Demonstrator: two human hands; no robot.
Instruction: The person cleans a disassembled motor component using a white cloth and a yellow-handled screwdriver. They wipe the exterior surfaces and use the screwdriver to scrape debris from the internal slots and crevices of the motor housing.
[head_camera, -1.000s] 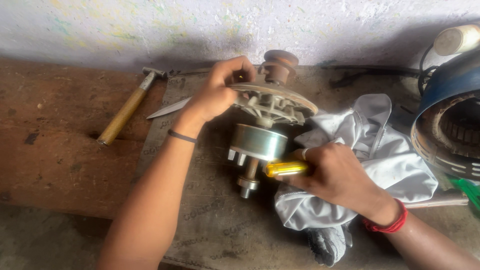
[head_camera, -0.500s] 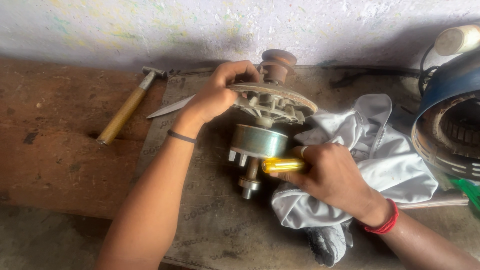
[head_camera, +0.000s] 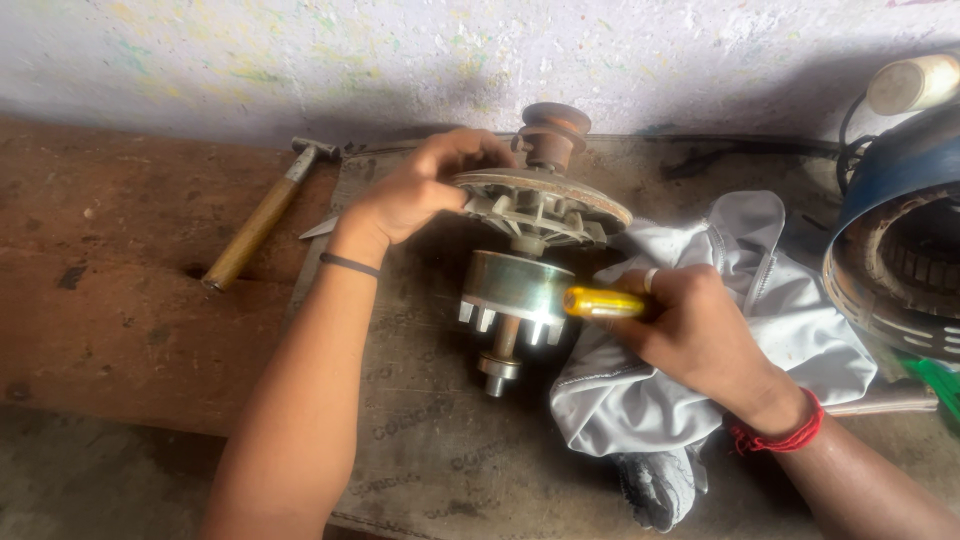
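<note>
Broadly: rough brown table (head_camera: 120, 330), whitewashed wall behind. Blue motor housing (head_camera: 900, 230) at far right edge, windings visible inside, partly out of view. Pale grey cloth (head_camera: 760, 330) crumpled right of centre, spread over the table.

Centre: rotor assembly (head_camera: 520, 290), lying tilted on the table between both arms. Finned end plate (head_camera: 540, 205) toward the wall with rusty stepped pulley (head_camera: 550, 135) beyond it; shiny steel rotor drum below the plate; short shaft stub with bearing pointing toward the viewer. Touching the cloth on its right side, as far as can be told.

Left hand (head_camera: 415, 190): clenched on the rim of the end plate, fingers curled over the edge, steadying the assembly. Black band on the wrist.

Right hand (head_camera: 690, 330): closed around a yellow-handled tool (head_camera: 600, 303), handle end showing, working tip pressed against the side of the drum; tip itself hidden. Red thread at the wrist, ring on one finger.

Wooden-handled hammer (head_camera: 262, 215) lying well apart at left, untouched. Thin metal blade just beside the left wrist, mostly hidden.

Risks, judged from present positions:
- Tool tip slipping off the smooth curved drum; cause: sideways pressure on polished steel. Possible scratch to the drum or a jab toward the left forearm.
- Assembly rolling; cause: round body resting on one edge, held by one hand only.
- Cloth snagging under the drum fins; cause: fabric bunched right against them.
</note>
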